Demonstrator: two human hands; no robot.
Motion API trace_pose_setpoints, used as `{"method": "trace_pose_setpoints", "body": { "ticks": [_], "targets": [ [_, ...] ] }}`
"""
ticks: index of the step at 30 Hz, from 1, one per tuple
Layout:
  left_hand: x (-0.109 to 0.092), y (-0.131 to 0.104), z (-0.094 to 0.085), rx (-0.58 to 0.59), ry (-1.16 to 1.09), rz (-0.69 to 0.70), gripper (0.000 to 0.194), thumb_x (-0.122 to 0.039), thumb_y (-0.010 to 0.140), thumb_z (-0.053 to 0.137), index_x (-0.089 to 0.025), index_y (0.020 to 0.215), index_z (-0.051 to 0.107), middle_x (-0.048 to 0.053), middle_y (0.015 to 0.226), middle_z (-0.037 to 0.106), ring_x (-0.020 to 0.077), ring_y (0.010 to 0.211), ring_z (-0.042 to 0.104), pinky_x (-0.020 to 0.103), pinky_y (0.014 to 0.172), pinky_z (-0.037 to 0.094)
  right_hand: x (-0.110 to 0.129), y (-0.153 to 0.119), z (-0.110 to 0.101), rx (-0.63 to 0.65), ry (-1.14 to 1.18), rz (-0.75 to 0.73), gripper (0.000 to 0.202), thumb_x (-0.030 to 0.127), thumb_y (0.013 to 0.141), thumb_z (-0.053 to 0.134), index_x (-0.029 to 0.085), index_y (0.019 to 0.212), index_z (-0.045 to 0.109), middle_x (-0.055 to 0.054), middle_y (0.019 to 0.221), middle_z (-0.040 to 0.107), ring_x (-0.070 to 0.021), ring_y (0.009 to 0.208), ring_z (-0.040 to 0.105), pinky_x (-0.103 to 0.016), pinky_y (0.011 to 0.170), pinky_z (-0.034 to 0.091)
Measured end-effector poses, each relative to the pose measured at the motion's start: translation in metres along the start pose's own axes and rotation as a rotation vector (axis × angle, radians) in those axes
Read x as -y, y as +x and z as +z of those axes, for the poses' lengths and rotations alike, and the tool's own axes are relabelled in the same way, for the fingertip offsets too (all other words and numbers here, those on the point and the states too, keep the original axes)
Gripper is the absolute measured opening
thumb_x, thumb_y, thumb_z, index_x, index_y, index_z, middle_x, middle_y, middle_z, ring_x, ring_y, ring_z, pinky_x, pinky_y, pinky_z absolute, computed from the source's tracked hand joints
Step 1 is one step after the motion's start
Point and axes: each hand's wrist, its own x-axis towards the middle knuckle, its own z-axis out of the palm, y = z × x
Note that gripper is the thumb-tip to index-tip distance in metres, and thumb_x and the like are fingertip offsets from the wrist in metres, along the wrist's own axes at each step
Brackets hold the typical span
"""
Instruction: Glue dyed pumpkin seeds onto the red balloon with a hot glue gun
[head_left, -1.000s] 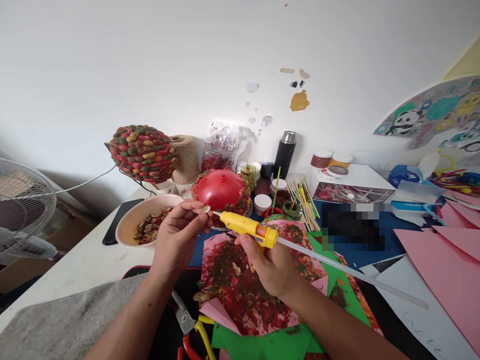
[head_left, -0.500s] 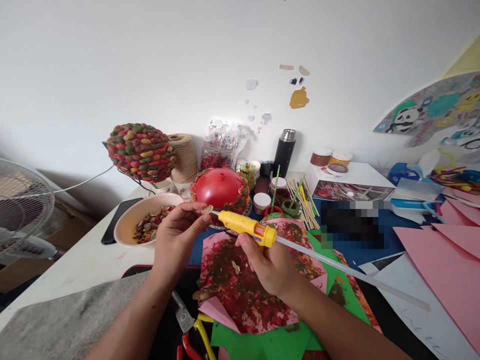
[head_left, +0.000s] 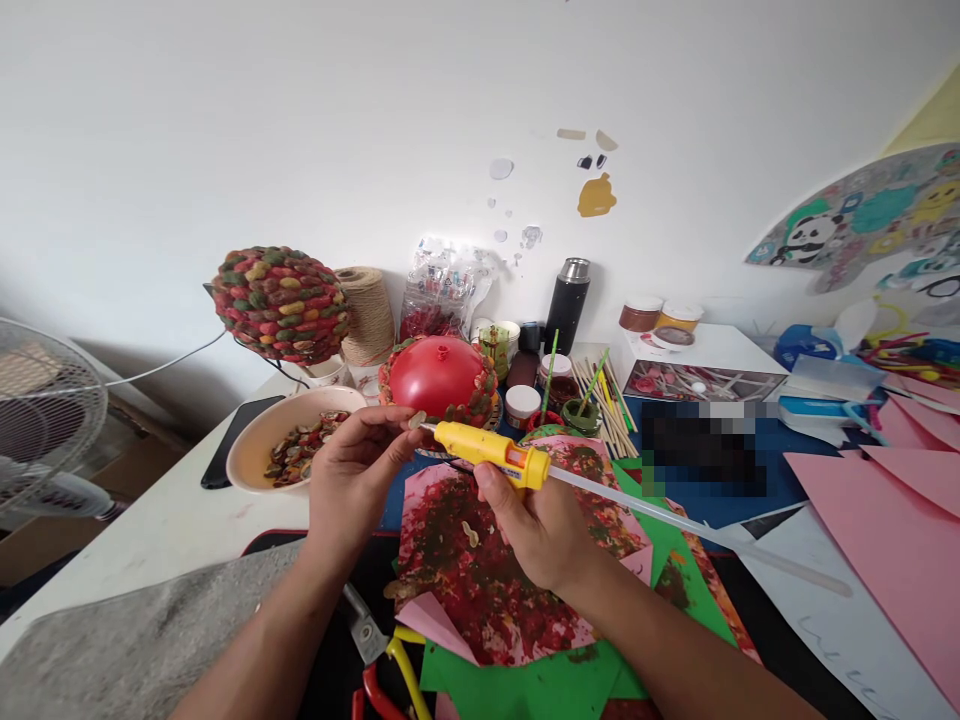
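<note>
Left hand point(head_left: 351, 470): grip pinching shell piece point(head_left: 417, 421) | right hand point(head_left: 536, 530): grip around glue gun point(head_left: 476, 446), tip near shell | red balloon point(head_left: 439, 378): toward tabletop point(head_left: 176, 530) back edge; visible sides shell-covered, crown bare, judged part-finished; held piece unattached

Near the middle of the frame I hold a yellow glue gun point(head_left: 472, 444), its body lying almost level, a little lower at the rear. Its metal nozzle points to the left, and an orange part shows in its side. From the rear, a long, whitish, translucent glue stick point(head_left: 637, 505) slopes down to the lower right of the frame. Left of the nozzle I pinch a small, pale beige piece of shell point(head_left: 417, 420). The nozzle is at its edge; whether they touch, I cannot tell.
</note>
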Motion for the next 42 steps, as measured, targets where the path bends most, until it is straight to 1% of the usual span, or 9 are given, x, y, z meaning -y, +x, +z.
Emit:
{"method": "trace_pose_setpoints", "body": {
  "ticks": [5, 13, 19, 22, 30, 38, 42],
  "targets": [
    [-0.0013, -0.0001, -0.0002, 0.004, -0.015, 0.016, 0.037, -0.048, 0.076, 0.103, -0.022, 0.097, 0.087, 0.003, 0.081, 0.082, 0.0172, 0.071, 0.077, 0.025, 0.067, 0.066, 0.0001, -0.0001, -0.0001, 0.013, -0.035, -0.029, 0.045, 0.053, 0.114, 0.050, 0.026, 0.077, 0.053, 0.004, 0.060, 0.051, -0.0156, 0.055, 0.052, -0.029, 0.056, 0.041],
    [-0.0028, 0.0006, 0.0018, -0.019, 0.002, 0.028, 0.040, -0.050, 0.074, 0.104, -0.021, 0.095, 0.086, 0.003, 0.081, 0.082, 0.0178, 0.071, 0.077, 0.026, 0.066, 0.066, 0.0005, -0.0009, 0.0009, -0.009, -0.070, -0.027, 0.049, 0.058, 0.113, 0.049, 0.026, 0.077, 0.056, 0.003, 0.060, 0.054, -0.0166, 0.056, 0.056, -0.029, 0.058, 0.045],
    [0.0000, 0.0006, 0.0000, -0.010, -0.006, 0.023, 0.038, -0.047, 0.075, 0.104, -0.021, 0.096, 0.086, 0.004, 0.083, 0.082, 0.0168, 0.071, 0.077, 0.025, 0.067, 0.066, 0.0010, -0.0006, 0.0012, -0.017, -0.066, -0.023, 0.048, 0.058, 0.113, 0.051, 0.025, 0.080, 0.059, 0.002, 0.061, 0.058, -0.0167, 0.056, 0.055, -0.029, 0.056, 0.045],
    [0.0000, 0.0006, -0.0002, -0.011, -0.005, 0.022, 0.038, -0.046, 0.076, 0.104, -0.021, 0.097, 0.086, 0.004, 0.084, 0.083, 0.0174, 0.072, 0.077, 0.026, 0.069, 0.066, 0.0012, -0.0004, 0.0013, -0.016, -0.052, -0.033, 0.047, 0.057, 0.113, 0.052, 0.025, 0.079, 0.058, 0.002, 0.061, 0.057, -0.0165, 0.056, 0.055, -0.029, 0.057, 0.046],
    [-0.0009, -0.0001, 0.0007, -0.024, 0.021, 0.027, 0.037, -0.048, 0.076, 0.103, -0.021, 0.096, 0.086, 0.004, 0.083, 0.082, 0.0176, 0.073, 0.075, 0.027, 0.071, 0.066, 0.0033, -0.0007, 0.0008, 0.011, 0.001, -0.028, 0.047, 0.053, 0.114, 0.052, 0.025, 0.076, 0.054, 0.005, 0.059, 0.051, -0.0147, 0.053, 0.052, -0.028, 0.054, 0.039],
    [0.0010, 0.0004, -0.0015, -0.015, -0.018, 0.038, 0.034, -0.043, 0.077, 0.104, -0.022, 0.098, 0.087, 0.002, 0.084, 0.082, 0.0144, 0.073, 0.076, 0.022, 0.071, 0.066, 0.0014, -0.0004, 0.0010, -0.003, -0.019, -0.010, 0.049, 0.055, 0.113, 0.051, 0.026, 0.073, 0.048, 0.006, 0.058, 0.045, -0.0141, 0.051, 0.047, -0.028, 0.053, 0.036],
    [0.0003, 0.0002, -0.0008, -0.015, -0.014, 0.043, 0.036, -0.046, 0.076, 0.104, -0.022, 0.097, 0.087, 0.002, 0.084, 0.083, 0.0143, 0.073, 0.076, 0.022, 0.071, 0.066, 0.0013, 0.0002, 0.0008, 0.003, 0.009, -0.025, 0.046, 0.052, 0.113, 0.052, 0.026, 0.075, 0.051, 0.006, 0.058, 0.047, -0.0144, 0.052, 0.049, -0.028, 0.053, 0.036]
  ]
}}
